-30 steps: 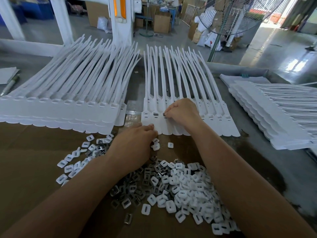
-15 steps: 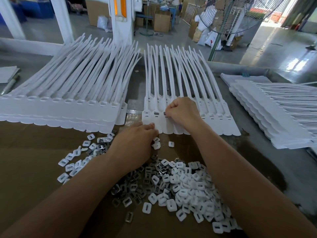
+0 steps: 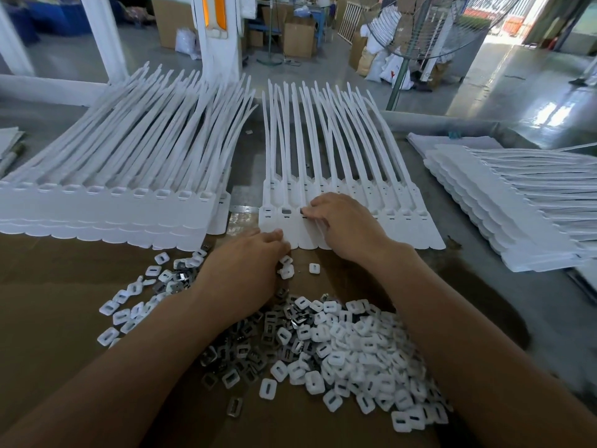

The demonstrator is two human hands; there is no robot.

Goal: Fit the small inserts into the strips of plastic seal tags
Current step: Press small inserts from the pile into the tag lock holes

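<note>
Cardboard (image 3: 48,302) is covering the desk (image 3: 484,286); the right hand (image 3: 342,227) is pinching the tag strip (image 3: 284,227); I cannot tell the grip of the left hand (image 3: 245,270).

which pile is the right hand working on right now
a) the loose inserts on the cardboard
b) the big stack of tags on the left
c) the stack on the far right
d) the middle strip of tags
d: the right hand has its bent fingertips down on the heads of the middle strip of tags, near the strip's left end.
</note>
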